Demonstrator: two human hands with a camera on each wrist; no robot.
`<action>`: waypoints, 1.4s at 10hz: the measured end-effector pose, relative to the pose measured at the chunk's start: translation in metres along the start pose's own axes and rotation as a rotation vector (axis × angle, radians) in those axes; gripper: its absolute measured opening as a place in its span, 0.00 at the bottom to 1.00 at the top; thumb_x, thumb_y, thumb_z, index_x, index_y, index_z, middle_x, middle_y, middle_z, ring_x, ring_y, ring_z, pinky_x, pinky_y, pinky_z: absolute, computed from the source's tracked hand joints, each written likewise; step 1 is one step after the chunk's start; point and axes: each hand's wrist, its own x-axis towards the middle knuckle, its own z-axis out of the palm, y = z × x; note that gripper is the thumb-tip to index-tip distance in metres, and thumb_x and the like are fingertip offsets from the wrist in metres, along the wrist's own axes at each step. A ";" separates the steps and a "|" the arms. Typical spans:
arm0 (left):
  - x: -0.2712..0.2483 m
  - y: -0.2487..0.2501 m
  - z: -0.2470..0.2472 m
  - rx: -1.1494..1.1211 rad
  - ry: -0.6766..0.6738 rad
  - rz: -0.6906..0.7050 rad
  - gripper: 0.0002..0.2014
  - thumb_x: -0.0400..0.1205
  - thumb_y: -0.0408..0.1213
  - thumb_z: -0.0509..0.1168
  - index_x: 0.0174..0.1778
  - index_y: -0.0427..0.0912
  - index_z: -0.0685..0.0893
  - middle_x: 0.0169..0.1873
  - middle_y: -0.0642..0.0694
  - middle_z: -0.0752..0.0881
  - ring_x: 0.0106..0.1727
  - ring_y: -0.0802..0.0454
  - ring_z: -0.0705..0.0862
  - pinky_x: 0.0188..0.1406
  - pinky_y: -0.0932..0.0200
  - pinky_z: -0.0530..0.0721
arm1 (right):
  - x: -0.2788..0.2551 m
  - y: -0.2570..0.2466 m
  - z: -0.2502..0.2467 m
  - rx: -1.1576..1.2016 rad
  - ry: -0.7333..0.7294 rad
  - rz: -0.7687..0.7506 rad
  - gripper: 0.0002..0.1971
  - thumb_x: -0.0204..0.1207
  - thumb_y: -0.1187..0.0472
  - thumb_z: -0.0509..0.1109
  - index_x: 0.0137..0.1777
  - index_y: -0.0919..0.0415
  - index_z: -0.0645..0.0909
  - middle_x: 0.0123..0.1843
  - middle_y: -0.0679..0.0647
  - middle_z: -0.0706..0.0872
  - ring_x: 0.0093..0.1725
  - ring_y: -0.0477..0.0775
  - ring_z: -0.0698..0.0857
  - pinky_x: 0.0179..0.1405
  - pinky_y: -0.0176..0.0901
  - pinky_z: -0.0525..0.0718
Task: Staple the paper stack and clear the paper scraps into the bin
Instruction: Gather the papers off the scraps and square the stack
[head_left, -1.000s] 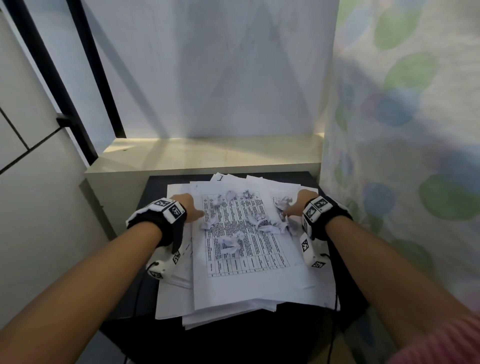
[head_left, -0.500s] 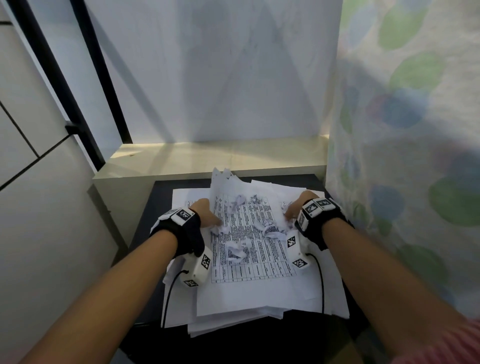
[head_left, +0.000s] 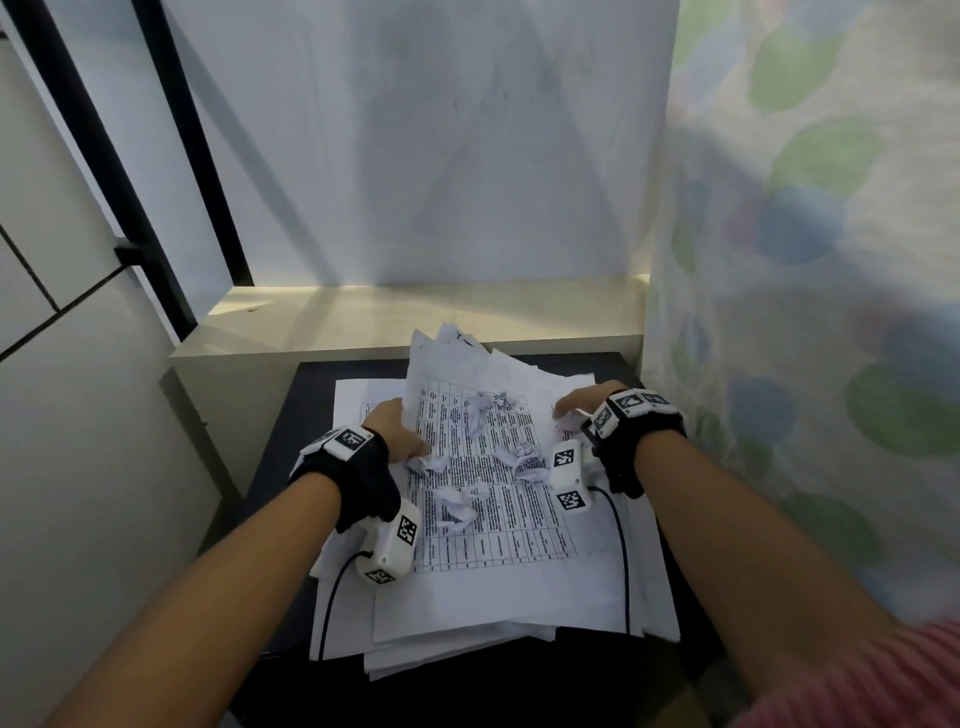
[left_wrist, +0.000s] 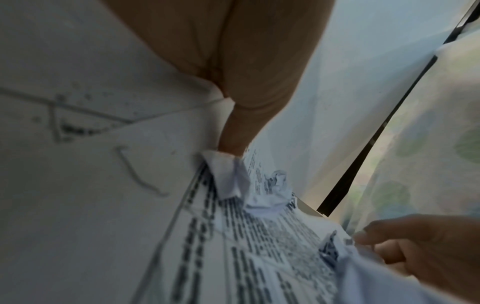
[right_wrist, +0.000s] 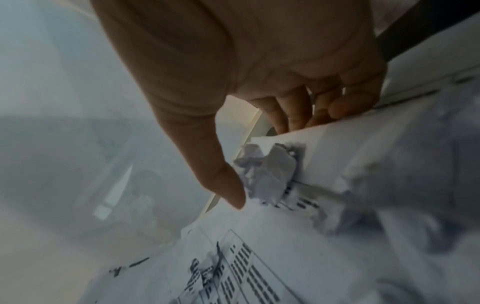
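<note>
A loose paper stack (head_left: 467, 623) lies on a black table (head_left: 291, 415). Its top sheet (head_left: 498, 535) is printed with a table and carries several crumpled paper scraps (head_left: 457, 506). My left hand (head_left: 410, 436) grips the sheet's left edge, and the left wrist view shows its fingers (left_wrist: 233, 127) pinching the paper beside a scrap (left_wrist: 267, 197). My right hand (head_left: 563, 410) holds the right edge. In the right wrist view its fingers (right_wrist: 293, 115) go under the sheet and its thumb (right_wrist: 228, 185) lies beside a scrap (right_wrist: 267, 174). The sheet's far end stands lifted and cupped.
A pale ledge (head_left: 415, 322) runs behind the table under a white wall. A patterned curtain (head_left: 805, 312) hangs close on the right and white cabinet panels (head_left: 78, 415) stand on the left. A bent staple (left_wrist: 135, 170) sits in a lower sheet.
Both hands have drawn inward and raised the top sheet's sides. Its far end has lifted off the stack and the scraps have gathered toward the middle.
</note>
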 end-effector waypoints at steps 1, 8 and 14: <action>0.000 -0.001 -0.002 -0.003 0.008 0.009 0.26 0.75 0.31 0.73 0.67 0.30 0.75 0.65 0.35 0.82 0.66 0.38 0.81 0.60 0.52 0.79 | -0.008 0.004 -0.002 -0.017 0.006 -0.059 0.25 0.73 0.62 0.75 0.68 0.70 0.77 0.53 0.60 0.83 0.58 0.61 0.84 0.48 0.39 0.80; -0.030 0.030 -0.073 -0.272 0.280 0.409 0.26 0.78 0.25 0.68 0.72 0.32 0.72 0.69 0.35 0.79 0.71 0.41 0.78 0.64 0.61 0.69 | -0.021 -0.048 -0.023 0.248 0.068 -0.274 0.60 0.52 0.45 0.85 0.80 0.58 0.54 0.76 0.55 0.73 0.73 0.61 0.75 0.71 0.56 0.76; -0.014 0.012 -0.062 -0.359 0.284 0.356 0.24 0.79 0.22 0.65 0.72 0.31 0.71 0.70 0.34 0.78 0.72 0.40 0.77 0.62 0.59 0.70 | 0.023 -0.010 -0.002 0.130 0.195 0.042 0.50 0.66 0.32 0.70 0.78 0.68 0.65 0.78 0.63 0.70 0.77 0.61 0.71 0.78 0.52 0.68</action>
